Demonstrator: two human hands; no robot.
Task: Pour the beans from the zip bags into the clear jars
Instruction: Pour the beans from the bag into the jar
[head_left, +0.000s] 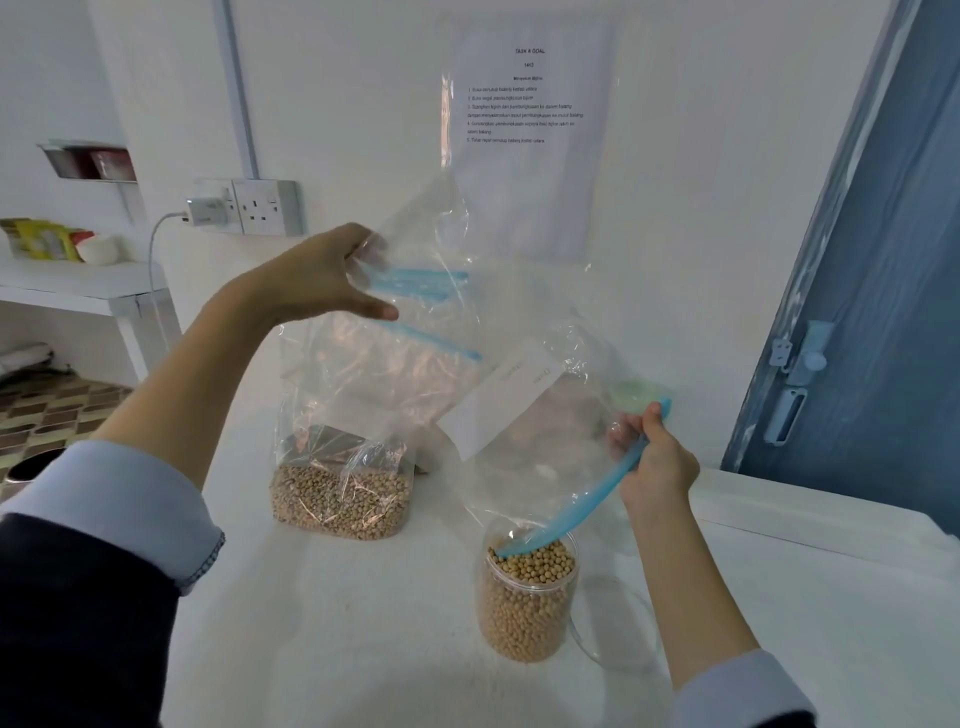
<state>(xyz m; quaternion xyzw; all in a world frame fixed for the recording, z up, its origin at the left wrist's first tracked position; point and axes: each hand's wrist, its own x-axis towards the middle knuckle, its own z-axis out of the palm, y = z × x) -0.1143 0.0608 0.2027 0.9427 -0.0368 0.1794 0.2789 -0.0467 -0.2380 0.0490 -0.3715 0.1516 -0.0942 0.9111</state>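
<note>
Left hand (322, 275) pinches far-left corner of empty zip bag (498, 332), held above white table (779, 623). Right hand (657, 460) grips bag's blue zip strip (576, 512); strip's lower end dips into mouth of clear jar (527, 597), near centre, nearly full of pale beans. Second zip bag (343, 493) with brownish beans stands left of jar. Instruction sheet (524, 104) on far wall.

Soft, even indoor light; wide-angle view

Shadows on the tabletop (363, 623) are faint; the door (883, 260) leans at the frame edge; glints streak the zip bag (519, 312); wall sheet (524, 104) text is blurred.
</note>
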